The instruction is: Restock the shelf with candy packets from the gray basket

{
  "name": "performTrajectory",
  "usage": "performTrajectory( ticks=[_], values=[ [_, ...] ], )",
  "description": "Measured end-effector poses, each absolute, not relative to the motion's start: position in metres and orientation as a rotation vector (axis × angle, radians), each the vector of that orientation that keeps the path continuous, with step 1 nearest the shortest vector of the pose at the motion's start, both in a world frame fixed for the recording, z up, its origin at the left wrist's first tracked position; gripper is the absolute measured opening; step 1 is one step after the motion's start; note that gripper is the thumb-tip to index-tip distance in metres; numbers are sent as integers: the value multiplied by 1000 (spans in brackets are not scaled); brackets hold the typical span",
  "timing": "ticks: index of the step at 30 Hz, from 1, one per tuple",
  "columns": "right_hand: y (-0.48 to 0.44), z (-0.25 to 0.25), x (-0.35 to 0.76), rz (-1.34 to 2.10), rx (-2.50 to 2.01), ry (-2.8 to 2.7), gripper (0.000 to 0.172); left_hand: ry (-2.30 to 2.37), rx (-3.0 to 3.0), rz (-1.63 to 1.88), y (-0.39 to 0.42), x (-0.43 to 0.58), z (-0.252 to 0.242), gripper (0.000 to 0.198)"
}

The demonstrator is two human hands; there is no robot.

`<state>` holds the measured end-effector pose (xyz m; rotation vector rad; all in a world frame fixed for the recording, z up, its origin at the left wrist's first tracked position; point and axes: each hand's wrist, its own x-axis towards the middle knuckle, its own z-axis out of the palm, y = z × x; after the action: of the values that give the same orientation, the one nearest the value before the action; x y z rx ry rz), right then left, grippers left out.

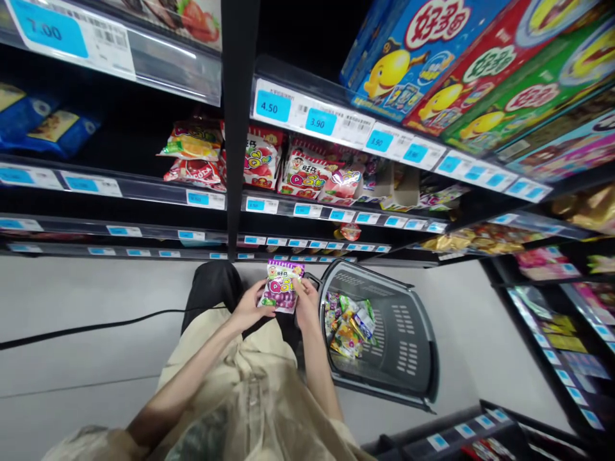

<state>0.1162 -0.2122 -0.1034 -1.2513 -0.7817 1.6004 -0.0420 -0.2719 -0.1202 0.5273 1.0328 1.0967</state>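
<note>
Both my hands hold a purple candy bag (282, 286) with grape pictures, low in front of me. My left hand (248, 306) grips its left edge with fingers curled. My right hand (307, 302) pinches its right edge. Just right of the bag, a dark grey shopping basket (408, 349) stands on the floor, with several colourful snack packets (350, 323) lying in it. The basket's handle arches near my right hand.
Dark shelves with blue price tags rise ahead. Red and pink candy bags (302, 173) fill the middle shelf. Large snack boxes (432, 51) lie on the top right shelf. More shelving runs along the right. A black cable (96, 326) crosses the grey floor at left.
</note>
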Motion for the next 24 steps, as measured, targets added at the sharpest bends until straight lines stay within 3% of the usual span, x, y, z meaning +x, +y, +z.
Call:
performTrajectory(
  ticks=[5, 10, 13, 15, 20, 24],
  values=[
    [-214, -103, 114, 1525, -1266, -850, 36, 1187, 571, 1160, -273, -40, -123, 87],
    [-220, -94, 122, 1385, -1256, -968, 92, 1436, 1009, 1114, -265, -20, -117, 62],
    [-220, -90, 141, 1257, -1238, -992, 103, 1428, 1392, 1115, -249, 5, -104, 53],
    [-217, -87, 163, 1209, -1239, -920, 98, 1289, 1574, 1091, -234, 24, -90, 52],
    [-220, -76, 232, 1392, -1072, -508, 64, 767, 1888, 701, -183, 73, -36, 56],
    [-242, -73, 278, 1388, -906, -241, 54, 448, 2096, 543, -117, 121, 1, 37]
  ],
)
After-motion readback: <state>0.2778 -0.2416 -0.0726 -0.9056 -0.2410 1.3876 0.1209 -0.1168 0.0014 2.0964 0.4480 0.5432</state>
